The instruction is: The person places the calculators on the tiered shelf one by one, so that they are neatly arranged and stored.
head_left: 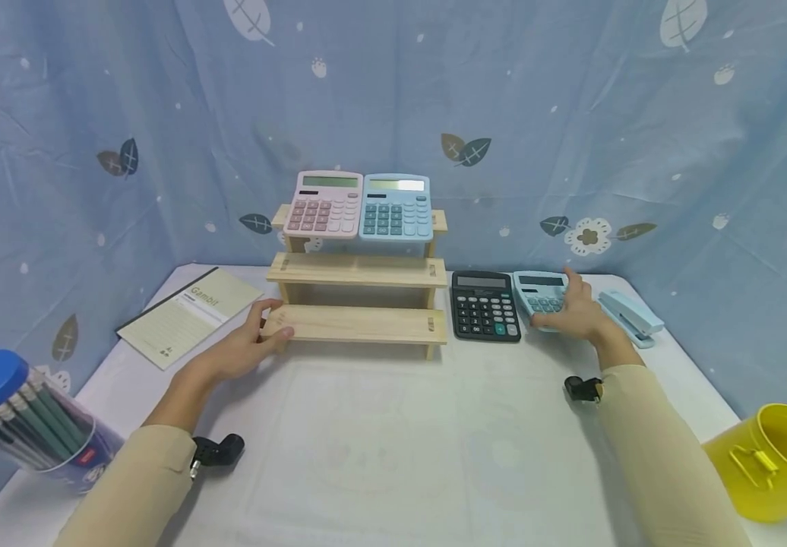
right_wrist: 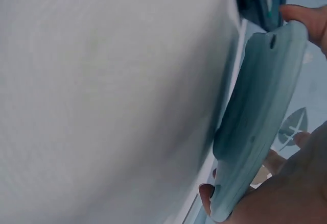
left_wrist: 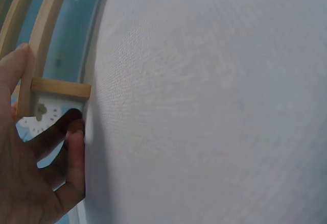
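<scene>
A light blue calculator [head_left: 538, 293] lies on the white table beside a black calculator [head_left: 485, 305]. My right hand [head_left: 573, 306] grips the blue one, with the thumb at its near edge and the fingers over its far right side. In the right wrist view the blue calculator [right_wrist: 255, 132] shows its underside, tilted up off the cloth, pinched in my right hand [right_wrist: 286, 198]. My left hand [head_left: 265, 325] holds the left end of the lowest step of a three-tier wooden shelf [head_left: 359, 323]. The left wrist view has my left hand [left_wrist: 36, 168] with the thumb along the shelf's rail [left_wrist: 59, 87].
A pink calculator [head_left: 323, 203] and a blue calculator [head_left: 395, 207] sit on the shelf's top tier. A blue stapler [head_left: 631, 317] lies right of my right hand. A notebook [head_left: 188, 315] and a pencil tub [head_left: 14, 414] are at the left, a yellow bucket [head_left: 779, 460] at the near right.
</scene>
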Motion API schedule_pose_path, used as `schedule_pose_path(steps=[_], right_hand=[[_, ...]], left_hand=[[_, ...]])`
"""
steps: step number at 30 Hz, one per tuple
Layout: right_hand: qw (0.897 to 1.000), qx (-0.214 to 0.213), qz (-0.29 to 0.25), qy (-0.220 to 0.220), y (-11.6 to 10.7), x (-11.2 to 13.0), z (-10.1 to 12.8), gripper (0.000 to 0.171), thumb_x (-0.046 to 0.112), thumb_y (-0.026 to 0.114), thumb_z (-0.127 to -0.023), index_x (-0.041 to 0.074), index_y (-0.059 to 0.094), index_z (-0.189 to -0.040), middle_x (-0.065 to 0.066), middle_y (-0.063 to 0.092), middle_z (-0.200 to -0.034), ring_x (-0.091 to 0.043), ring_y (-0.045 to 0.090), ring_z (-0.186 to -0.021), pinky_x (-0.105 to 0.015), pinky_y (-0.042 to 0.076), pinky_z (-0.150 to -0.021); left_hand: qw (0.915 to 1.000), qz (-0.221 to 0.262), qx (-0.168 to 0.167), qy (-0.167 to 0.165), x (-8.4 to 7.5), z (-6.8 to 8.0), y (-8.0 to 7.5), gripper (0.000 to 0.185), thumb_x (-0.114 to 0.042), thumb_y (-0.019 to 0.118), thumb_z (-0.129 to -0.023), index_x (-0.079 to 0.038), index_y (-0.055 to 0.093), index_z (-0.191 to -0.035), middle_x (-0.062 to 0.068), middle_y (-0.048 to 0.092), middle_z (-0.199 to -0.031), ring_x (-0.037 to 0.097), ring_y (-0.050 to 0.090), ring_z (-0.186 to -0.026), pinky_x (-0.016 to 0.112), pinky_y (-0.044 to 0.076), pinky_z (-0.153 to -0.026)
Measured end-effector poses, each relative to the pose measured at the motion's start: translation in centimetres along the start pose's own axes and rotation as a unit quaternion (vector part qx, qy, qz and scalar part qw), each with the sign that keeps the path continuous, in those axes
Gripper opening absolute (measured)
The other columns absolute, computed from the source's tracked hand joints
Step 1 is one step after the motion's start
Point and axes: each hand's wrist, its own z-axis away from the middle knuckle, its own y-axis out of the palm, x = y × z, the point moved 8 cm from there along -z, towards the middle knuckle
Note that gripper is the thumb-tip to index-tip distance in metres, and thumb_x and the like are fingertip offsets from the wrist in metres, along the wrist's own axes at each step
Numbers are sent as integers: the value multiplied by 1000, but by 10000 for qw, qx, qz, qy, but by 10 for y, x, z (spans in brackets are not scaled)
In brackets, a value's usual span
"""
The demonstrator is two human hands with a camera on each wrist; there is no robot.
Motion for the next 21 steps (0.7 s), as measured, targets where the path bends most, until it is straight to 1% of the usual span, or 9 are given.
schedule_pose_path(steps=[2,5,8,11,13,21], right_hand=[[9994,-68,-333,-99,-2,4,2,134,34,82,-84,13,-27,-159,-36,-8,-164,-61,12,-146,-76,20,-112],[9966,-88,-806,-175,-1,12,6,132,30,81,-85,15,-28,-159,-31,-11,-167,-58,3,-150,-75,15,-115],[9942,-31,-1057,-199,2,20,9,131,28,80,-86,18,-29,-158,-28,-13,-168,-55,-2,-152,-75,12,-116],[9938,-13,-1081,-268,3,25,11,131,27,80,-86,18,-29,-158,-27,-13,-168,-54,-2,-153,-75,12,-116],[9941,-35,-1041,-307,1,28,13,130,27,79,-86,18,-28,-159,-27,-12,-169,-54,0,-153,-75,13,-116],[9944,-205,-882,-542,-11,42,25,130,26,80,-85,17,-25,-160,-27,-9,-169,-56,10,-149,-76,19,-113]], left_hand=[[10000,-34,-9,-18,0,0,0,73,-51,49,-107,-20,9,-158,36,48,-141,45,54,-128,60,42,-104],[10000,-81,-4,-43,1,0,0,73,-52,49,-106,-21,8,-159,37,46,-143,46,53,-129,61,41,-105],[9999,-115,-20,-62,2,1,-1,74,-53,49,-106,-20,8,-159,38,44,-144,47,53,-128,61,41,-105],[9999,-86,-16,-61,2,1,-1,75,-52,49,-106,-18,8,-159,39,43,-145,48,52,-129,62,41,-105],[9999,-100,-2,-87,3,1,-1,75,-53,48,-106,-18,7,-159,40,42,-146,48,52,-129,61,41,-104],[10000,-57,22,-70,1,0,-1,75,-54,48,-106,-21,7,-159,35,49,-141,43,55,-127,58,43,-102]])
